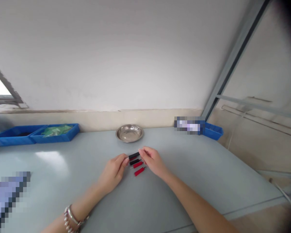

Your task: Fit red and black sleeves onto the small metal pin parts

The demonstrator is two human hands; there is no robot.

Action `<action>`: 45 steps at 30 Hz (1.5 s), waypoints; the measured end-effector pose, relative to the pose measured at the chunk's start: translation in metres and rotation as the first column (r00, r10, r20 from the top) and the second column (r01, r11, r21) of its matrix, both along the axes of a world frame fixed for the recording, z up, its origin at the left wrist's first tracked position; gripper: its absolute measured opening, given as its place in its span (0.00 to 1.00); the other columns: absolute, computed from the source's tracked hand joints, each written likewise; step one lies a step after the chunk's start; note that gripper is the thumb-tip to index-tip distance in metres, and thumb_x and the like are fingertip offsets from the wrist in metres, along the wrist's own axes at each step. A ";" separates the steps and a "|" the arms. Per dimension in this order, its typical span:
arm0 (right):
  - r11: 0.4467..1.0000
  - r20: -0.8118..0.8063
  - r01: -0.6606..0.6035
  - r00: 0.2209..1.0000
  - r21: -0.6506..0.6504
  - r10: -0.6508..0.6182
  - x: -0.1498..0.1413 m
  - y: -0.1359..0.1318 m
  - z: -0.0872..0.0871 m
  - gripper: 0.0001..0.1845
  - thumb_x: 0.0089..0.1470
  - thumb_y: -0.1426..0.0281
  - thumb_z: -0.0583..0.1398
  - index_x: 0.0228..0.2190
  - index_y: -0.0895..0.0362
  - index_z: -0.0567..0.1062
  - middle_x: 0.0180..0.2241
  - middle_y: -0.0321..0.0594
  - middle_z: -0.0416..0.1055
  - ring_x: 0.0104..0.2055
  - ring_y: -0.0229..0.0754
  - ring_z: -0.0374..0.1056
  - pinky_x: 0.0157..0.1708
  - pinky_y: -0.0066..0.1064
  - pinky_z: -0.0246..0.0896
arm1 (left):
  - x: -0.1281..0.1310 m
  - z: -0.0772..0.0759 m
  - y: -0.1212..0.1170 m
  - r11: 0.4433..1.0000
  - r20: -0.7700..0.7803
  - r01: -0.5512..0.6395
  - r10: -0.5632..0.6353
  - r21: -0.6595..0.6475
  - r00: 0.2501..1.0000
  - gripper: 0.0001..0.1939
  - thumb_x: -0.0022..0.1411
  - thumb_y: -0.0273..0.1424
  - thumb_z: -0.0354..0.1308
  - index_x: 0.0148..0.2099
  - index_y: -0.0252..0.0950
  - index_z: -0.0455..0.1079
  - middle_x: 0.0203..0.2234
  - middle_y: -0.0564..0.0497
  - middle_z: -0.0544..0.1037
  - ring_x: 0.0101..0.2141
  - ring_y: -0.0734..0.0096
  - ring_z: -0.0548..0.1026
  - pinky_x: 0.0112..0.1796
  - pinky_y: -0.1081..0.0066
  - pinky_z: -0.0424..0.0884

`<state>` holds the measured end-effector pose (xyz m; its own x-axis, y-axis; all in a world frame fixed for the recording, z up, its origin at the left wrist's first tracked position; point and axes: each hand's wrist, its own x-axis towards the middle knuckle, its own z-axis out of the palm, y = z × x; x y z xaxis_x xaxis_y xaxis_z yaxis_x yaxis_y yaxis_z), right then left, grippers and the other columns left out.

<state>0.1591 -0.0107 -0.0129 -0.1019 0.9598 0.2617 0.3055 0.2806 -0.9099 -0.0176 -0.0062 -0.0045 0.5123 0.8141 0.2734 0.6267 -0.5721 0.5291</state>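
On the near side of the metal dish (pixel 129 140), the left hand (pixel 113 171) and right hand (pixel 155 161) had their fingers clamped on opposite ends of a black rod (pixel 134 155), and a light, level pinch in line with it seemed best. Loose black and red rods (pixel 139 171) lay just beneath, nearer the person than the dish, so low fingers risked nudging them. The wall (pixel 135 71) bounded reach behind the dish, while wider elbow room seemed to lie on its near side.
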 end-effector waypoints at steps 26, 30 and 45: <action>0.999 -0.026 -0.030 0.999 -0.013 0.029 0.000 0.001 -0.003 0.13 0.54 0.60 0.48 0.24 0.56 0.60 0.15 0.29 0.54 0.18 0.32 0.52 0.20 0.24 0.51 | 0.000 -0.001 0.001 1.000 0.004 0.009 -0.009 0.002 1.000 0.16 0.63 0.37 0.36 0.30 0.37 0.60 0.23 0.52 0.68 0.25 0.72 0.66 0.29 0.72 0.62; 0.999 -0.043 -0.039 0.998 -0.021 0.038 0.000 0.001 -0.004 0.14 0.54 0.59 0.48 0.25 0.56 0.61 0.16 0.29 0.54 0.18 0.32 0.52 0.20 0.24 0.51 | 0.000 0.000 0.001 1.000 -0.001 -0.001 0.001 0.001 1.000 0.16 0.63 0.37 0.36 0.30 0.37 0.59 0.23 0.52 0.67 0.24 0.71 0.66 0.28 0.72 0.62; 1.000 -0.026 -0.023 0.999 -0.004 0.022 -0.001 0.000 -0.001 0.14 0.54 0.60 0.49 0.25 0.56 0.62 0.16 0.29 0.54 0.19 0.32 0.52 0.20 0.24 0.50 | -0.001 -0.002 0.002 1.000 0.006 0.000 0.000 -0.004 1.000 0.16 0.63 0.37 0.36 0.29 0.37 0.59 0.23 0.52 0.68 0.25 0.71 0.66 0.29 0.71 0.62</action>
<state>0.1584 -0.0110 -0.0139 -0.1166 0.9584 0.2604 0.2751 0.2831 -0.9188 -0.0186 -0.0045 -0.0062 0.5106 0.8152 0.2735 0.6235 -0.5701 0.5350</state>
